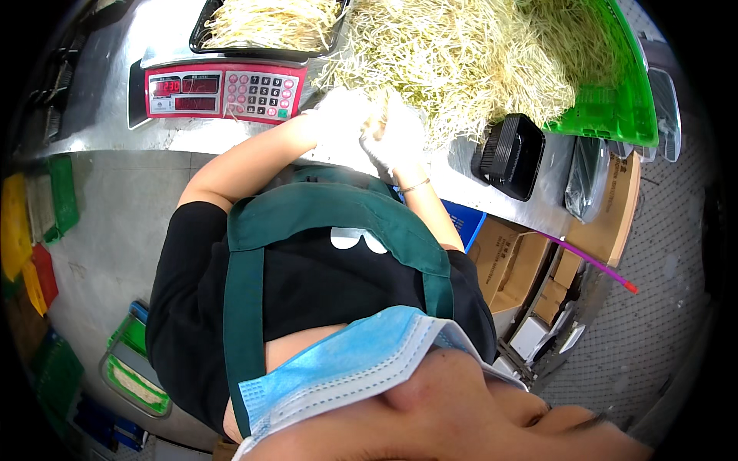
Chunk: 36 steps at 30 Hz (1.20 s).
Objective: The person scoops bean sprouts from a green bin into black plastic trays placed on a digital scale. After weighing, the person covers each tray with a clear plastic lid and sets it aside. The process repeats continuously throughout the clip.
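Both hands wear white gloves and are close together at the table's near edge, washed out by glare. Between them shows a small bunch of bean sprouts [377, 115]. My right hand [403, 129] has its fingers curled around that bunch. My left hand [341, 118] is beside it, near the scale, its fingers lost in the brightness. A large heap of bean sprouts [450, 63] lies just beyond the hands and reaches into a green plastic crate [611, 112]. To the left, a black plastic tray [199, 37] filled with sprouts rests on a red digital scale [225, 92].
A stack of black plastic trays [513, 155] stands right of the hands on the metal table [92, 124]. Wrapped packs [587, 178] sit by the right edge. Below are a blue basket [470, 222], cardboard boxes [507, 259] and a purple stick [594, 265].
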Each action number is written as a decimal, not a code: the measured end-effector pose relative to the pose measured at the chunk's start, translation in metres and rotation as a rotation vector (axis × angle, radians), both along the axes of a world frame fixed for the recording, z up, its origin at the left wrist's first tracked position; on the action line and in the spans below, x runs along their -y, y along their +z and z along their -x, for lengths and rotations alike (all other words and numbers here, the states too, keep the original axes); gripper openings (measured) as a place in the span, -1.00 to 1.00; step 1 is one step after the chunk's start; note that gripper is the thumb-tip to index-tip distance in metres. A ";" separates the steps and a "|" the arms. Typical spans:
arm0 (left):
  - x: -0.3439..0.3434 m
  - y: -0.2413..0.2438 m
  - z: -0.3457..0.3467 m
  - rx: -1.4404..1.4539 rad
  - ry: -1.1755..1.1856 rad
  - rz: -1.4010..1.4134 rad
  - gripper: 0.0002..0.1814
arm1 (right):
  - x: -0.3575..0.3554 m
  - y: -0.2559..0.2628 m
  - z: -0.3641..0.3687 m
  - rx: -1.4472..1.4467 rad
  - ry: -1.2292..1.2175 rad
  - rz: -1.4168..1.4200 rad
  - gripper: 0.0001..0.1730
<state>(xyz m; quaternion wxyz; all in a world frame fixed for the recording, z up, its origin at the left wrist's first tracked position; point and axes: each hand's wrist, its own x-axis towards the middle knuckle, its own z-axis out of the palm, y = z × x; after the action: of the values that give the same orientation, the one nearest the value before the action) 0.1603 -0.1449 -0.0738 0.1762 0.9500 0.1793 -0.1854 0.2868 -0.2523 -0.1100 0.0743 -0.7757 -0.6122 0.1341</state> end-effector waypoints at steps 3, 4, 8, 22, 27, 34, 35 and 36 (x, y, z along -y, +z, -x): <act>-0.012 0.010 0.004 -0.147 0.002 -0.002 -0.67 | -0.019 0.029 -0.022 -0.137 -0.125 0.238 -0.38; -0.019 0.013 0.006 -0.157 -0.002 -0.037 -0.68 | -0.014 0.028 -0.041 -0.138 -0.080 0.144 -0.42; 0.000 0.023 0.053 0.461 0.141 -0.086 -0.65 | -0.016 0.072 -0.067 -0.270 -0.005 -0.195 -0.44; -0.135 0.078 0.141 1.201 0.323 -0.074 -0.37 | -0.190 0.153 0.106 0.301 0.739 -0.281 -0.63; -0.137 0.081 0.147 0.711 0.260 -0.179 -0.22 | -0.187 0.173 0.083 0.227 0.621 -0.108 -0.23; -0.125 0.075 0.138 0.727 0.337 -0.089 -0.20 | -0.148 0.142 0.050 -0.381 0.398 -0.311 -0.35; -0.131 0.068 0.139 0.782 0.327 -0.033 -0.20 | -0.146 0.140 0.043 -0.308 0.369 -0.270 -0.43; -0.132 0.064 0.140 0.837 0.318 0.024 -0.19 | -0.143 0.137 0.036 -0.235 0.341 -0.228 -0.51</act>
<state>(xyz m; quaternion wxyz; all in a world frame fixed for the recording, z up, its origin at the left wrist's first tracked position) 0.0202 -0.0131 -0.0100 0.2709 0.9016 0.2342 0.2425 0.2513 -0.1096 0.0272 0.2082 -0.6267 -0.7328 0.1642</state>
